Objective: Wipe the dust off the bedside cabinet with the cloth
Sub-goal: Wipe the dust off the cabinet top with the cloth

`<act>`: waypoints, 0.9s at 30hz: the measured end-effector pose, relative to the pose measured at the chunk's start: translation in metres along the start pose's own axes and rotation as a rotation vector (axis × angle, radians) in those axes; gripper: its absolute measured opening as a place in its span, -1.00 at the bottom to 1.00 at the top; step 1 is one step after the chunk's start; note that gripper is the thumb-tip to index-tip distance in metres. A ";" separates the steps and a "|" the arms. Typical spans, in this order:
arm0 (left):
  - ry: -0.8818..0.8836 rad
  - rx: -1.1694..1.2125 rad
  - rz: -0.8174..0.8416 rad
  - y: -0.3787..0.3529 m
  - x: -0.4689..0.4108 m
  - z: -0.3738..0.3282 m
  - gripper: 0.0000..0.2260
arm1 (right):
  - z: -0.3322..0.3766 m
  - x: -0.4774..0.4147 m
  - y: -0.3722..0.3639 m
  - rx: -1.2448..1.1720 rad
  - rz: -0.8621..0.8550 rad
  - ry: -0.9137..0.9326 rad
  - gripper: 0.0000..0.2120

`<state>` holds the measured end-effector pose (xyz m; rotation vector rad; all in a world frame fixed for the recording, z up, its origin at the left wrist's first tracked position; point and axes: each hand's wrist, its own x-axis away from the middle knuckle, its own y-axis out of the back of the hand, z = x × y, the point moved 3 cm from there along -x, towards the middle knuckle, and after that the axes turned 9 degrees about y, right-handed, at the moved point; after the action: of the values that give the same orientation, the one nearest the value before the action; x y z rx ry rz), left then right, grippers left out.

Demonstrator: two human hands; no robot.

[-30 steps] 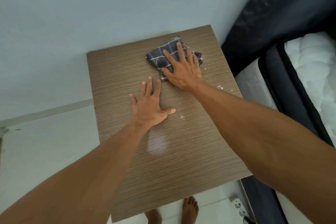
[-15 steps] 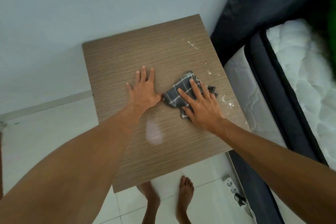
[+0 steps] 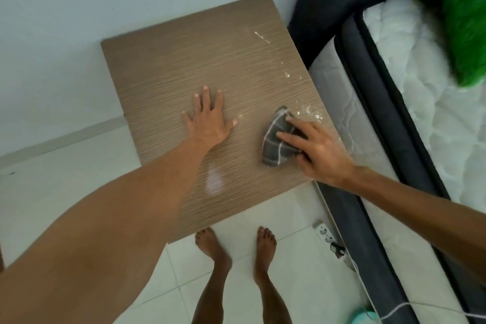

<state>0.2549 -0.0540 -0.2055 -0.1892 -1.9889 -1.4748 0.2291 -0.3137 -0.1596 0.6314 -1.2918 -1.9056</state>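
The bedside cabinet point(image 3: 168, 66) has a brown wood-grain top and stands against the pale wall. My left hand point(image 3: 209, 122) lies flat on the middle of the top, fingers spread, holding nothing. My right hand point(image 3: 319, 151) presses a bunched grey checked cloth point(image 3: 276, 139) onto the top near its right front corner. White dust specks point(image 3: 309, 112) lie just beyond the cloth, along the right edge, and more dust specks point(image 3: 261, 37) sit near the back right corner.
A bed with a dark frame point(image 3: 394, 102) and white mattress point(image 3: 426, 123) runs along the cabinet's right side. A green item point(image 3: 465, 21) lies on the mattress. A power strip point(image 3: 326, 234) with a cable lies on the white tiled floor by my bare feet point(image 3: 213, 247).
My right hand has dragged the cloth from the back of the top toward the right front corner, bunching it up. My left hand stayed flat on the middle.
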 end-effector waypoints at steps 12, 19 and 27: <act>-0.013 -0.035 0.013 -0.004 -0.002 0.001 -0.24 | -0.017 -0.081 -0.055 0.173 0.220 -0.388 -0.31; -0.025 -0.054 0.042 -0.003 0.005 -0.006 -0.29 | 0.028 0.038 -0.060 0.198 0.227 -0.411 -0.39; -0.037 -0.056 0.026 -0.015 0.012 -0.019 -0.29 | 0.045 0.120 -0.044 0.093 0.067 -0.324 -0.45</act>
<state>0.2464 -0.0791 -0.2073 -0.2669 -1.9679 -1.5216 0.1098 -0.3733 -0.1826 0.3270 -1.5895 -1.9564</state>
